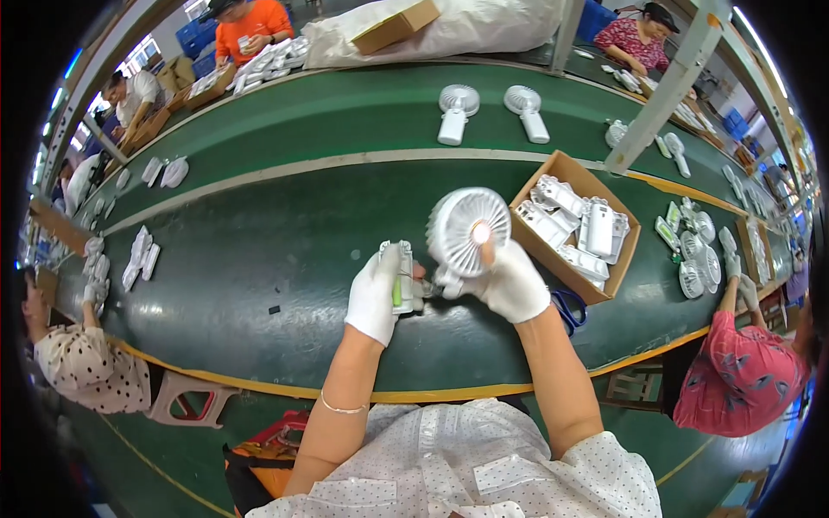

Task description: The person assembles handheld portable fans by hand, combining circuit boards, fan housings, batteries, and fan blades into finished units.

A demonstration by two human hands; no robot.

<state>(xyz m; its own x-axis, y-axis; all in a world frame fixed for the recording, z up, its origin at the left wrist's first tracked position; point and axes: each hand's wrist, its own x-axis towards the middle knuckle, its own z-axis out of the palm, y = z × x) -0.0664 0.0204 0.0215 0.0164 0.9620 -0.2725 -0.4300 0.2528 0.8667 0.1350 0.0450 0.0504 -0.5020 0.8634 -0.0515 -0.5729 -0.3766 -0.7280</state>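
Note:
My left hand (pixel 371 298), in a white glove, is closed around an open white handle shell (pixel 406 252). A green cylinder (pixel 397 291), like a battery, shows inside it. Gloved in white too, my right hand (pixel 518 285) grips a round white fan head (pixel 458 233) with a ribbed grille. The fan head is tilted, its grille facing up, slightly higher and to the right of the shell. Between both hands the lower end of the fan head is blurred, and I cannot tell whether wires join it to the shell.
A cardboard box (pixel 619 276) of white handle shells stands right, with blue-handled scissors (pixel 570 312) beside it. Two handheld fans (pixel 451 125) lie on the far green belt (pixel 345 112). A metal post (pixel 665 95) rises at right. Co-workers sit on both sides and opposite.

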